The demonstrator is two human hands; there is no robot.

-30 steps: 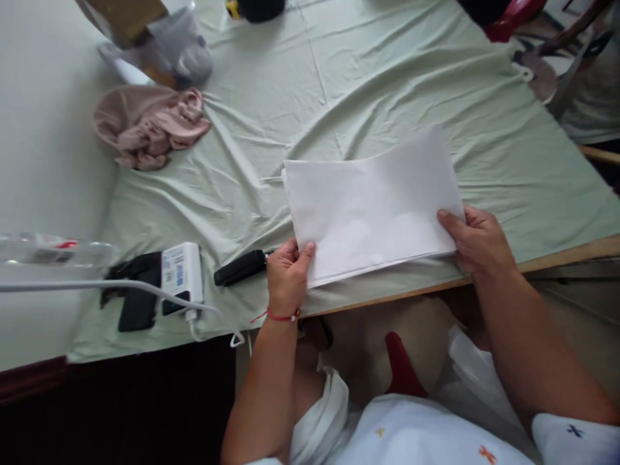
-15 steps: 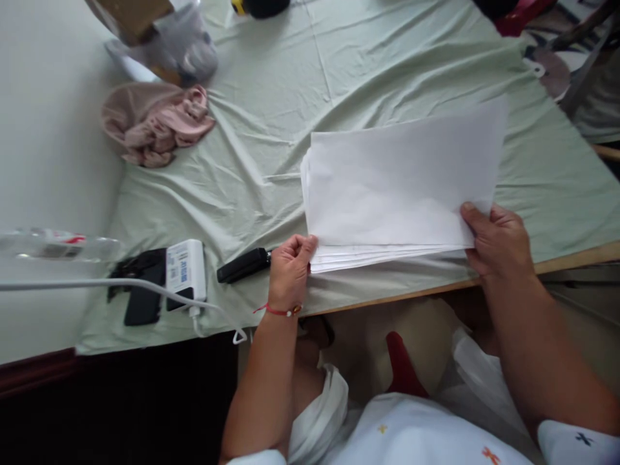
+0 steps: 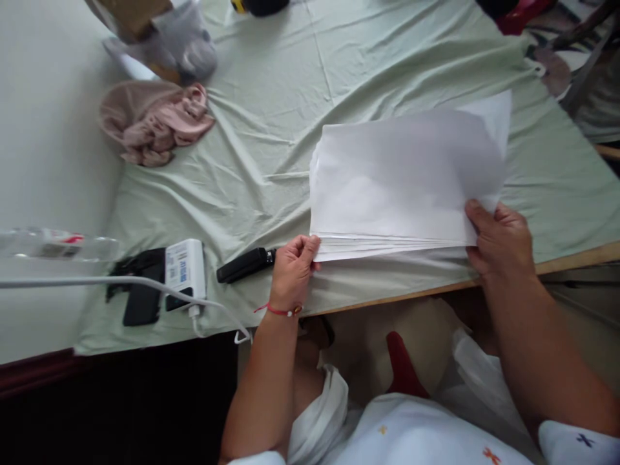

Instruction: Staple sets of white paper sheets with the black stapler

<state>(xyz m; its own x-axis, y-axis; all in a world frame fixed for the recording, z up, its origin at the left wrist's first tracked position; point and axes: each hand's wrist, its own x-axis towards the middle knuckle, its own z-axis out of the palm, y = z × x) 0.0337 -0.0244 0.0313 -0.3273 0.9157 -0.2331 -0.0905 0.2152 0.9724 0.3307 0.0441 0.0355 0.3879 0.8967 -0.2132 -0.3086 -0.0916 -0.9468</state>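
Observation:
A stack of white paper sheets (image 3: 397, 181) is held over the cloth-covered table, its near edges fanned out in several layers. My left hand (image 3: 293, 268) pinches the near left corner between thumb and curled fingers. My right hand (image 3: 501, 239) grips the near right side, thumb on top and fingers underneath, partly hidden by the paper. At the far right the top of the stack bends and a sheet's corner stands out behind it. A black stapler-like tool (image 3: 245, 265) lies just left of my left hand, its end close to the fingers.
On the green tablecloth (image 3: 271, 84) at left lie a pink cloth (image 3: 159, 123), a white power bank (image 3: 185, 274) with a cable, and a black phone-like object (image 3: 142, 303). A clear plastic bottle (image 3: 58, 247) is further left. A plastic bag (image 3: 186, 48) and cardboard box (image 3: 135, 16) stand far left.
The stack's left edge has shifted right and slightly away from me. Its far right part now bends, showing a corner behind. My left hand has moved slightly right, uncovering more of the black tool.

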